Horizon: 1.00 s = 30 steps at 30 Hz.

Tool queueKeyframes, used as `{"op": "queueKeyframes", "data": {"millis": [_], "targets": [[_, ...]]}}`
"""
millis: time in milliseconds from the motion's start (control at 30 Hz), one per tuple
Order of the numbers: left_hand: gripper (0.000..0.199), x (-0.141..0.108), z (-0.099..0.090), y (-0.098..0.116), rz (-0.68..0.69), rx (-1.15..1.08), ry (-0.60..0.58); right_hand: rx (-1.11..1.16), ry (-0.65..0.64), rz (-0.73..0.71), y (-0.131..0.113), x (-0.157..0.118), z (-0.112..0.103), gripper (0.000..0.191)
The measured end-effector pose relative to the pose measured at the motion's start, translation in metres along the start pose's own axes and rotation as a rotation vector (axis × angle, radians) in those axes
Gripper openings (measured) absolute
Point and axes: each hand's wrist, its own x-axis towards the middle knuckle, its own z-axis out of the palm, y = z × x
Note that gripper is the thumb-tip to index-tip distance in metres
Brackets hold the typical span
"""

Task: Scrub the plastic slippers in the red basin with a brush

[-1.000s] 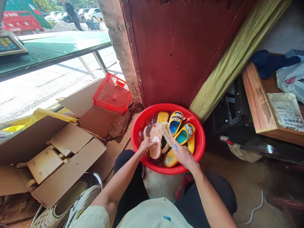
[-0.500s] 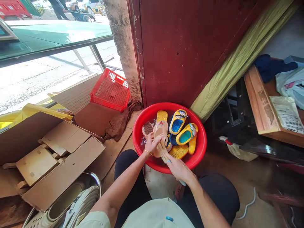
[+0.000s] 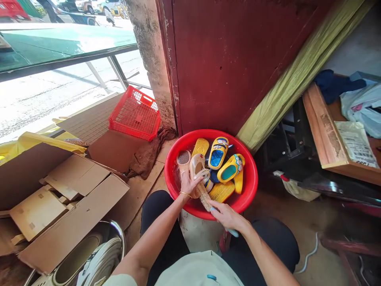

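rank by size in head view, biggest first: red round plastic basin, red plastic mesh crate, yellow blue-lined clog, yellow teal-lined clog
1. Red round plastic basin
2. Red plastic mesh crate
3. Yellow blue-lined clog and yellow teal-lined clog: too alike to rank

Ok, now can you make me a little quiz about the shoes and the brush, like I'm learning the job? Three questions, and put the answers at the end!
1. True or false: the right hand holds the brush.

2. Which of these are in the red tub?
A. cardboard box
B. yellow shoes
C. red crate

3. What is the left hand holding?

Key:
1. True.
2. B.
3. A pale shoe.
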Motion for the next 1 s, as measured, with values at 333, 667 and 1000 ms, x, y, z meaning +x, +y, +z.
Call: {"op": "queueKeyframes", "data": {"millis": [333, 667, 1000], "targets": [[0.090, -0.019, -0.004, -0.005, 0.111, 0.374, -0.111, -0.265, 0.249, -0.079, -0.005, 0.006, -0.026, 0.055], [0.081, -0.021, -0.019, -0.011, 0.148, 0.183, -0.114, -0.399, 0.424, 0.060, 0.003, 0.084, -0.025, 0.057], [0.050, 0.007, -0.014, -0.015, -0.214, -0.478, 0.019, 0.040, 0.350, -0.048, 0.031, 0.023, 0.025, 0.053]]}}
